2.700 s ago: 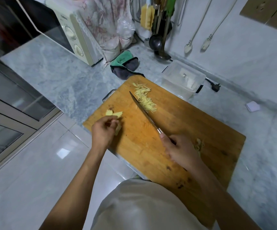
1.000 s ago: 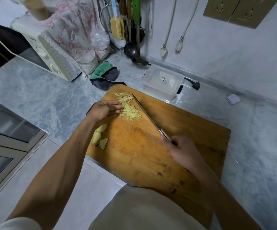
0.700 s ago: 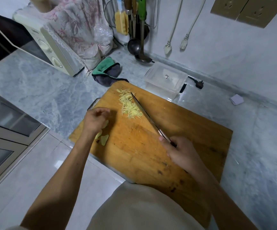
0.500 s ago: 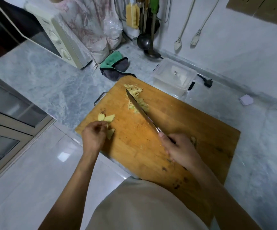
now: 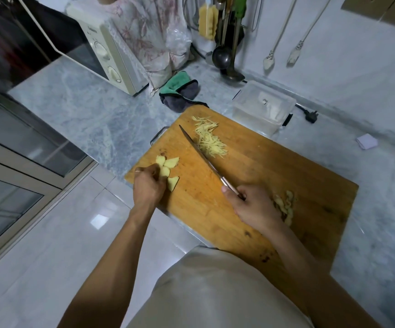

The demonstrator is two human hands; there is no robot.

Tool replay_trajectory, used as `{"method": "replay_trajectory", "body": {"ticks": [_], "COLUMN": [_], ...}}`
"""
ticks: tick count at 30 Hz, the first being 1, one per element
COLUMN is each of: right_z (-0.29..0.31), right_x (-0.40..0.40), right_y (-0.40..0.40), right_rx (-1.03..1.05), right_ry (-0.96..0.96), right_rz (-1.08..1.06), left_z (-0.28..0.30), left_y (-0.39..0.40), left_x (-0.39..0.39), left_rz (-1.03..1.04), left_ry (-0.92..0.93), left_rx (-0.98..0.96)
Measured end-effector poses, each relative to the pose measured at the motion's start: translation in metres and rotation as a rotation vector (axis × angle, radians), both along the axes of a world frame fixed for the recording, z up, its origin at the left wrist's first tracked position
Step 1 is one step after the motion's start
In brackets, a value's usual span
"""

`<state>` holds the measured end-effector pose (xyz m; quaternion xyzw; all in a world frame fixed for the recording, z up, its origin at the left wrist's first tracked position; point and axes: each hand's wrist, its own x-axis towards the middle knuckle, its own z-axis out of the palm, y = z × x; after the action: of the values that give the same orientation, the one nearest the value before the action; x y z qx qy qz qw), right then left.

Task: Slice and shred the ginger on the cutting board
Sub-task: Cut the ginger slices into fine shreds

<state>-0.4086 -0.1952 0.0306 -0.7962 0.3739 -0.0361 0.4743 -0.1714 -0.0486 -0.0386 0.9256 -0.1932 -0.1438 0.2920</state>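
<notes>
Gripping the knife [image 5: 206, 159] handle, right hand [image 5: 254, 209] has fingers curled round it, thumb along the bolster. Blade runs from that hand up and away toward the far-left of the board [image 5: 274, 176]; can't tell if the edge touches the wood.

Left hand [image 5: 148, 185] sits at the board's left edge, fingers curled onto the ginger slices [image 5: 167, 170]. A few flat pale slices fan out just past its fingertips; looks like a pinch on the nearest one, but exact contact is hidden by the knuckles. Thin ring on one finger.

Shreds [image 5: 209, 140] lie in a loose pile just right of the blade, well beyond both hands, touching or nearly touching the blade's side. Peel scraps [image 5: 284, 207] lie right beside the right hand, partly hidden behind it.

Beyond the board: clear plastic box [image 5: 263, 107] at its far corner, green-grey cloth [image 5: 180, 94] past the left hand, cream microwave [image 5: 104, 55] further left with two dials. Brand text above the dials too small to read. Ladle [image 5: 221, 56] and utensils hang at the wall, plug [image 5: 311, 116] lies right of the box, small white folded paper [image 5: 367, 142] far right on the counter [image 5: 85, 107].
</notes>
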Motion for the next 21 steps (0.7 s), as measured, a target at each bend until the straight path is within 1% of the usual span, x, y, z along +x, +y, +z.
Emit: {"method": "replay_trajectory", "body": {"ticks": [2, 6, 11, 16, 19, 21], "right_z": [0.001, 0.003, 0.002, 0.002, 0.003, 0.004], "right_x": [-0.003, -0.008, -0.012, -0.016, -0.019, -0.021], "right_y": [0.003, 0.008, 0.009, 0.012, 0.013, 0.014], "right_rx": [-0.011, -0.010, -0.014, 0.024, 0.037, 0.046], "right_ry": [-0.001, -0.026, -0.033, -0.043, -0.052, -0.056], "right_rz": [-0.011, -0.035, -0.070, -0.102, -0.111, -0.112], "left_z": [0.001, 0.002, 0.011, 0.021, 0.021, 0.021], "left_y": [-0.003, -0.002, -0.016, -0.028, -0.030, -0.027], "left_x": [0.001, 0.000, 0.008, 0.008, 0.012, 0.010], "left_rz": [-0.032, -0.023, 0.001, 0.078, 0.110, 0.109], "left_ry": [-0.010, -0.037, 0.051, 0.067, 0.158, 0.134], "left_rx": [0.053, 0.041, 0.099, 0.178, 0.133, 0.064]}}
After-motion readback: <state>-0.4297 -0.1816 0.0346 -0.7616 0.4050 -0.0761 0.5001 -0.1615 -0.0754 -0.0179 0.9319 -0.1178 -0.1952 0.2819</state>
